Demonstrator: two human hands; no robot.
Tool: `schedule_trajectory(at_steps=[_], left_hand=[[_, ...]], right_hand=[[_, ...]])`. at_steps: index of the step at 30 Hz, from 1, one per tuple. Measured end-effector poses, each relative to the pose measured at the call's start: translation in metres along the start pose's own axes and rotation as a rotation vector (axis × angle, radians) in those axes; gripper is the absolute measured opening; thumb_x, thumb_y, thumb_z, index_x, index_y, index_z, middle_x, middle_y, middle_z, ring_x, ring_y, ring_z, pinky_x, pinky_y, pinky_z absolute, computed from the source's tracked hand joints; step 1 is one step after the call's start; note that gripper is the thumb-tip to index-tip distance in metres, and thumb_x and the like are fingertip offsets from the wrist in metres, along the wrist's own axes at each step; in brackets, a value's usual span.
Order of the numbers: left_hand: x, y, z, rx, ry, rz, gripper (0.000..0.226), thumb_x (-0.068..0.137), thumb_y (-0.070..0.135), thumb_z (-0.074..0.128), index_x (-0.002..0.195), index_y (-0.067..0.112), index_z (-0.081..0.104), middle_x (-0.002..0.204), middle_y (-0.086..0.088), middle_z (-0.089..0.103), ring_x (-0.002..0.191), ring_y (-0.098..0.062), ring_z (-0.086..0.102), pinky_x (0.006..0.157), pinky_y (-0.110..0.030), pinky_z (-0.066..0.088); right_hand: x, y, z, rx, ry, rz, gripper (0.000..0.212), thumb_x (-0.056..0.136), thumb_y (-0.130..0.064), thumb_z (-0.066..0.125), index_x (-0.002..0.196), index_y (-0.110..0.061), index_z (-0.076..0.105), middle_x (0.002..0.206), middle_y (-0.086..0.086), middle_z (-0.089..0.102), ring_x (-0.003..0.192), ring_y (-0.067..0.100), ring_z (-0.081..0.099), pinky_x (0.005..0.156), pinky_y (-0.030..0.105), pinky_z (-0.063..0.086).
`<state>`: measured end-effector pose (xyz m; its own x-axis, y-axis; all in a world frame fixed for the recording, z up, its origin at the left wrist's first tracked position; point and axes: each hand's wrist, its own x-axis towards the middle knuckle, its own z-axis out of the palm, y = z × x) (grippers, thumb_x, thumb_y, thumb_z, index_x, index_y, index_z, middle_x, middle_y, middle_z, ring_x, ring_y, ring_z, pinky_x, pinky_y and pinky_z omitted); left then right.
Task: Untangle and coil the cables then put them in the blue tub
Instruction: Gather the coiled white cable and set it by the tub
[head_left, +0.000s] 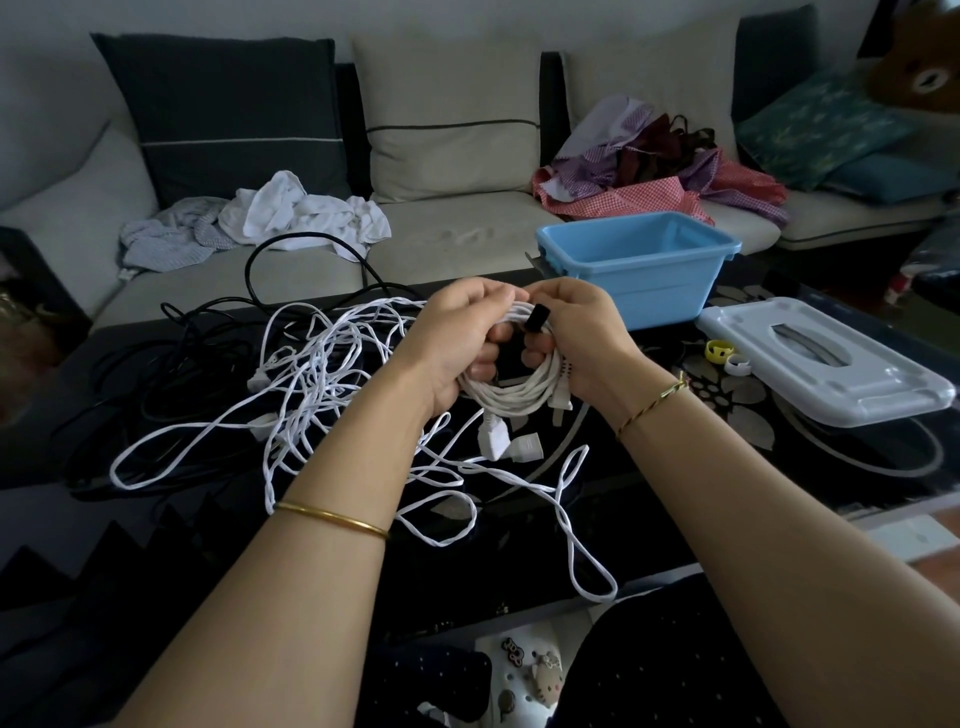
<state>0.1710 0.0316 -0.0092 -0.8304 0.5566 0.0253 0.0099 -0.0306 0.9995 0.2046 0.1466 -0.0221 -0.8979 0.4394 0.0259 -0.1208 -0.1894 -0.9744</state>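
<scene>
With left grip and right grip both curled round the white coil above the bench, near-left of the blue tub, a slipped black strap would likely spring its loops loose.

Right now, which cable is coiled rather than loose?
The white coil held by the left hand and right hand. The other white cables and the black cables sprawl tangled on the table.

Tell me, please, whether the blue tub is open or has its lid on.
Open: the blue tub shows its inside, and the pale lid lies flat beside it, to its right.
</scene>
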Motion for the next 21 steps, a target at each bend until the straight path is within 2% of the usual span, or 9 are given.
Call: schedule_trajectory(at_steps=[3, 8, 12, 17, 19, 21], left_hand=[[-0.0019, 0.0039, 0.0016, 0.053, -0.03, 0.026, 0.013, 0.097, 0.021, 0.054, 0.1, 0.015, 0.064, 0.053, 0.007, 0.04, 0.034, 0.0, 0.023, 0.032, -0.012, 0.018], [-0.0061, 0.0041, 0.0015, 0.121, -0.071, 0.046, 0.017, 0.089, 0.006, 0.062, 0.103, 0.013, 0.065, 0.07, 0.001, 0.055, 0.031, 0.001, 0.032, 0.033, -0.009, 0.022], [-0.0041, 0.002, 0.0001, 0.152, -0.037, 0.059, 0.009, 0.09, 0.01, 0.062, 0.095, 0.016, 0.066, 0.069, 0.0, 0.053, 0.034, 0.002, 0.027, 0.033, -0.009, 0.022], [-0.0023, -0.0003, 0.0009, 0.232, 0.042, 0.116, 0.012, 0.087, 0.017, 0.068, 0.098, 0.021, 0.068, 0.058, 0.01, 0.055, 0.033, 0.001, 0.032, 0.035, -0.01, 0.023], [-0.0014, -0.0006, 0.0019, 0.27, 0.094, 0.128, 0.004, 0.084, 0.02, 0.071, 0.088, 0.02, 0.069, 0.063, 0.003, 0.06, 0.036, 0.0, 0.038, 0.036, -0.01, 0.023], [-0.0012, -0.0011, 0.0022, 0.278, 0.119, 0.124, 0.003, 0.083, 0.02, 0.071, 0.083, 0.018, 0.069, 0.073, -0.008, 0.064, 0.048, -0.007, 0.047, 0.036, -0.012, 0.024]], right_hand=[[-0.0011, -0.0019, 0.0, 0.065, -0.017, 0.014, 0.013, 0.099, -0.003, 0.043, 0.091, 0.0, 0.053, 0.062, 0.009, 0.045, 0.033, 0.007, 0.038, 0.036, 0.02, 0.037], [-0.0038, -0.0022, -0.0029, 0.057, -0.046, 0.039, 0.018, 0.095, 0.006, 0.04, 0.085, -0.002, 0.053, 0.056, 0.008, 0.045, 0.033, 0.007, 0.039, 0.037, 0.02, 0.038], [-0.0042, -0.0026, -0.0025, 0.071, -0.07, 0.029, 0.016, 0.094, 0.006, 0.042, 0.085, -0.001, 0.053, 0.048, 0.006, 0.044, 0.033, 0.008, 0.038, 0.037, 0.021, 0.038], [-0.0038, -0.0017, -0.0023, 0.047, -0.082, 0.006, 0.016, 0.095, 0.003, 0.043, 0.085, -0.002, 0.054, 0.056, 0.009, 0.045, 0.034, 0.009, 0.041, 0.038, 0.023, 0.039], [-0.0029, -0.0012, -0.0027, 0.023, -0.086, -0.004, 0.015, 0.096, 0.0, 0.044, 0.085, -0.002, 0.054, 0.056, 0.01, 0.046, 0.035, 0.01, 0.042, 0.039, 0.023, 0.04], [-0.0025, -0.0008, -0.0043, -0.01, -0.094, -0.002, 0.013, 0.097, -0.003, 0.045, 0.087, -0.002, 0.054, 0.059, 0.012, 0.048, 0.036, 0.012, 0.044, 0.04, 0.025, 0.041]])
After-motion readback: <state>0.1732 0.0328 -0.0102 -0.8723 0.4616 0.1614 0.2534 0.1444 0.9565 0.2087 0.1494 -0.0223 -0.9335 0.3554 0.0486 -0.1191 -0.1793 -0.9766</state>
